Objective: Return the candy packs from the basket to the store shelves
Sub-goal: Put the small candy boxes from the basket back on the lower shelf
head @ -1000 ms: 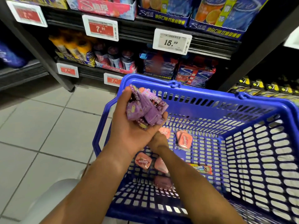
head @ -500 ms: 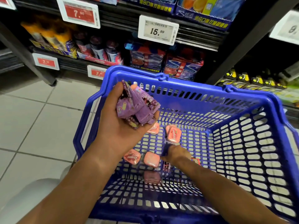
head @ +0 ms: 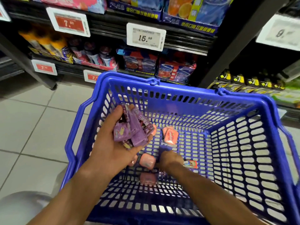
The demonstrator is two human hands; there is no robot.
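The basket (head: 243, 101) was solid blue with a slotted lattice pattern. The candy packs (head: 131, 130) were purple with printed graphics. The tins (head: 170, 136) were pink-orange. At 12 o'clock, one price tag (head: 146, 37) was white; at 11 o'clock, another price label (head: 69, 21) was red.

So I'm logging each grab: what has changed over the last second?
The right hand went from under the left wrist down to the basket floor among the pink tins; whether it grips anything is hidden. The left hand keeps holding the purple packs.
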